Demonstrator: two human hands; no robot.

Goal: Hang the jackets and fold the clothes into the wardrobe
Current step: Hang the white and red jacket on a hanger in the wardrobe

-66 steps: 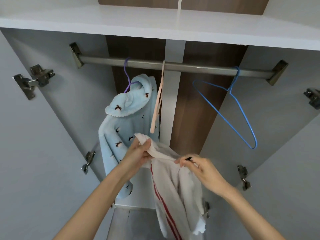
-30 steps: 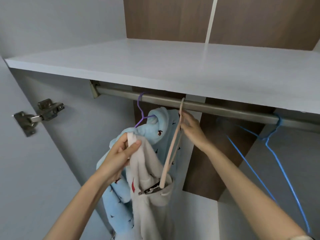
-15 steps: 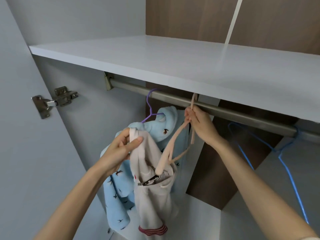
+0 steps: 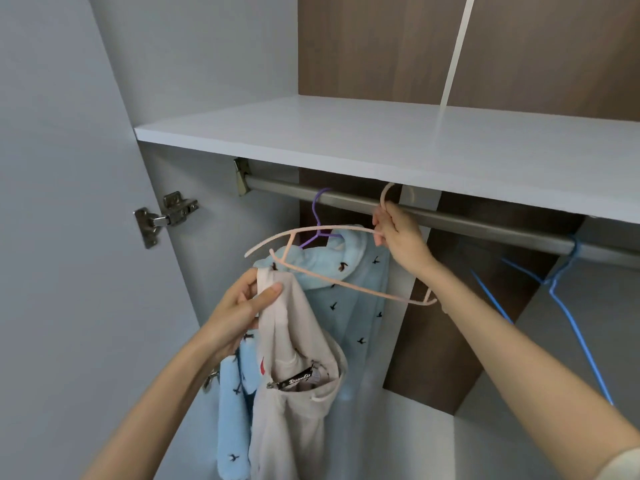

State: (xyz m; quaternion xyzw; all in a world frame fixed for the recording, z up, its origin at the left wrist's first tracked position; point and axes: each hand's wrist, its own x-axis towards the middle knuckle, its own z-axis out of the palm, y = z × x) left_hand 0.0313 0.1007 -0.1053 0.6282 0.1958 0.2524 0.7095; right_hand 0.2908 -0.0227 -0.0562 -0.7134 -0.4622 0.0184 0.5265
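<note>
My left hand (image 4: 242, 313) pinches the top edge of a cream hooded jacket (image 4: 294, 403), which hangs down from my fingers with its black neck label showing. My right hand (image 4: 398, 233) grips the neck of a pale pink hanger (image 4: 346, 278), tilted nearly flat just in front of the metal rail (image 4: 485, 225), its hook by the rail. Behind both, a light blue fleece jacket (image 4: 349, 271) with small dark bird prints hangs from a purple hanger (image 4: 317, 216) on the rail.
A white shelf (image 4: 381, 147) sits directly above the rail. An empty blue wire hanger (image 4: 568, 296) hangs on the rail at the right. The open left door (image 4: 69, 271) carries a metal hinge (image 4: 162, 216). Brown back panels show behind.
My right hand has swung the pink hanger from hanging down to nearly flat, lifting its hook at the rail. My left hand keeps holding the cream jacket. The view has shifted left.
</note>
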